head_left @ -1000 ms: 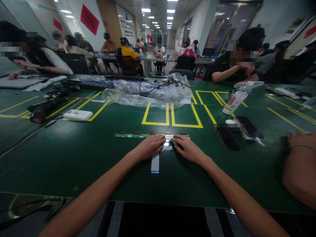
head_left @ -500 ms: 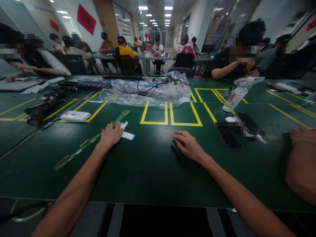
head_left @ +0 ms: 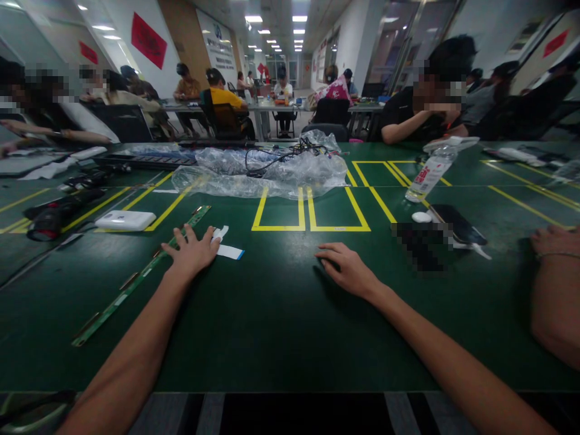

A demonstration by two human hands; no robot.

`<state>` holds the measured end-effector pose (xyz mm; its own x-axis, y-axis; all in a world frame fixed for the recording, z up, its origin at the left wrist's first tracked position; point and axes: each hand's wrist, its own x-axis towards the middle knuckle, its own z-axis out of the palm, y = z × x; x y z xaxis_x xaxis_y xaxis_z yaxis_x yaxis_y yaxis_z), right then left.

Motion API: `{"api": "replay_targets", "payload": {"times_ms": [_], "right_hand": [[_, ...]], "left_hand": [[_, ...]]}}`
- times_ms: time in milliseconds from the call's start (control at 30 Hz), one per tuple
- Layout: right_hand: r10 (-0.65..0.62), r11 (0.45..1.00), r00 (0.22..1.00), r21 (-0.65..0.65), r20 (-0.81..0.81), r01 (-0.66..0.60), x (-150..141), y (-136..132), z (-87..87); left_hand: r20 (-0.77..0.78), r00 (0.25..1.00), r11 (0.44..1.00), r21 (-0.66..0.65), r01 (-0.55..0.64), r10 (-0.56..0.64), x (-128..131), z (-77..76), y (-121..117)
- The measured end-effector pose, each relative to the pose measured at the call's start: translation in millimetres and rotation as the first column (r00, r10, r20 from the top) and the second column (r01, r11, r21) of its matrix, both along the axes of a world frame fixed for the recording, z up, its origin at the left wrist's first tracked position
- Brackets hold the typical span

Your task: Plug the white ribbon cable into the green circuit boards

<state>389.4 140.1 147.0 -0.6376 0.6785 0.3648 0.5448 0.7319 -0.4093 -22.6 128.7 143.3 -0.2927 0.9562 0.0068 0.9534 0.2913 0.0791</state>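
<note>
Beyond, crumpled plastic wrap [head_left: 272, 169] with cables, white box [head_left: 125, 220] at left. Left hand [head_left: 194, 251] spread flat on slanted green circuit strip [head_left: 136, 281], beside white ribbon cable [head_left: 225, 244]. Right hand [head_left: 348, 269] open, flat on table [head_left: 281, 314].

Long room; ceiling lights [head_left: 272, 27] run down the upper middle; red banners [head_left: 148, 40] on the white wall, upper left. Glass partitions [head_left: 399, 48] upper right; tables [head_left: 272, 109] and chairs [head_left: 226, 118] fill the centre distance.

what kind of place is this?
Likely an electronics assembly or training workshop: green table marked with yellow tape boxes, a long narrow circuit board under the left hand, and other people seated at rows of tables behind.
</note>
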Motion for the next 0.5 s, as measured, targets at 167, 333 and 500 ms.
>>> {"api": "replay_targets", "payload": {"times_ms": [167, 333, 500], "right_hand": [[-0.017, 1.000, 1.000, -0.007, -0.010, 0.017, -3, -1, 0.7], [-0.058, 0.998, 0.997, 0.013, -0.057, 0.058, -5, -6, 8.6], [-0.085, 0.996, 0.993, 0.030, -0.078, 0.088, -6, -8, 14.0]], "left_hand": [[0.025, 0.900, 0.899, -0.042, 0.435, -0.435, 80, -13.5, -2], [0.036, 0.660, 0.660, 0.071, 0.747, -0.751, 140, -15.2, -19], [0.046, 0.613, 0.614, 0.113, 0.781, -0.789, 137, -12.9, -23]]}}
